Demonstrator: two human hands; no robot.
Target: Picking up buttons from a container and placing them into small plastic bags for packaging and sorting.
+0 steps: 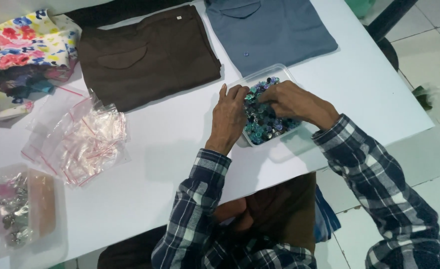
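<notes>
**Operator:** Right, from the head camera I see both hands down in the clear shallow plastic tub of small round buttons in blue, teal and silver. It sits on the white counter, just in front of the folded grey-blue shirt.

**Observer:** What are the hands doing?

**Operator:** My left hand lies along the tub's near-left rim, fingers curled onto the heap. My right hand reaches in from the other side, fingertips bunched together among the buttons. I can't tell whether either has one pinched; the fingertips are buried.

**Observer:** So which step?

**Operator:** Sorting through the heap, I'd judge, picking out single pieces. Lifting one cleanly would call for a fine pinch, since they lie piled and touching.

**Observer:** Anything else around?

**Operator:** A folded dark brown garment lies left of the shirt, with flowered cloth beyond it. Nearer me, a loose pile of small clear zip bags with red strips, and another clear tub at the left edge.
</notes>
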